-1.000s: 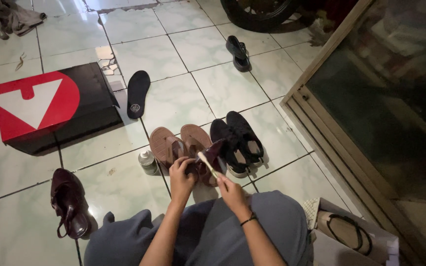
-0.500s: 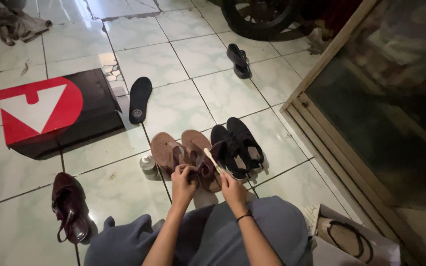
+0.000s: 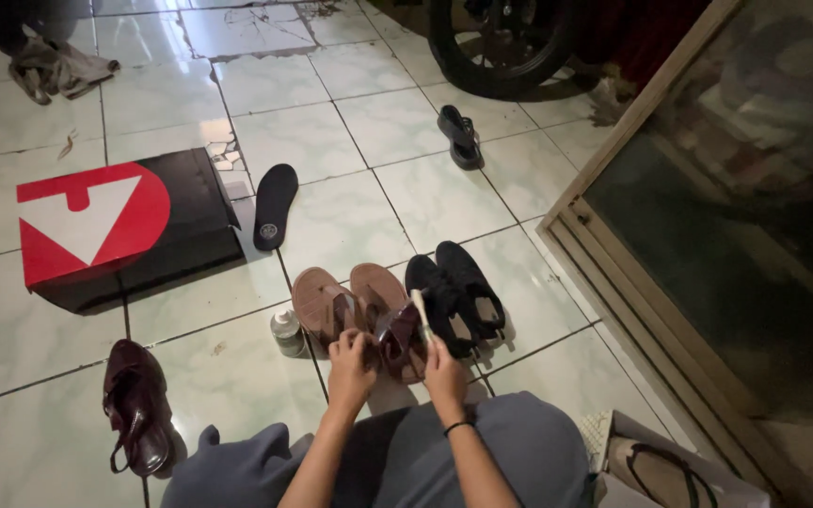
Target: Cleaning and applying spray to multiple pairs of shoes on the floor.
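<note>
a: what do the hands have?
b: i see my left hand [image 3: 351, 362] closed around a dark maroon shoe [image 3: 399, 335], held up just above the lap. my right hand [image 3: 445, 365] is closed on a pale brush [image 3: 421, 310], its head resting against the shoe's upper edge.
a: and where is that shoe against the rest?
b: it sits in front of a pair of brown sandals [image 3: 345, 296] on the floor [image 3: 350, 202], with a pair of black sneakers [image 3: 454, 292] just beside them to the right. a small bottle [image 3: 286, 331] stands by the left sandal.
a: anything further out?
b: a second maroon shoe [image 3: 135, 404] lies on the tiles to the left, well apart. beyond it there's a black and red shoebox [image 3: 119, 226], a loose black insole [image 3: 274, 204], and a single black shoe [image 3: 458, 136] near a wheel [image 3: 501, 42].
</note>
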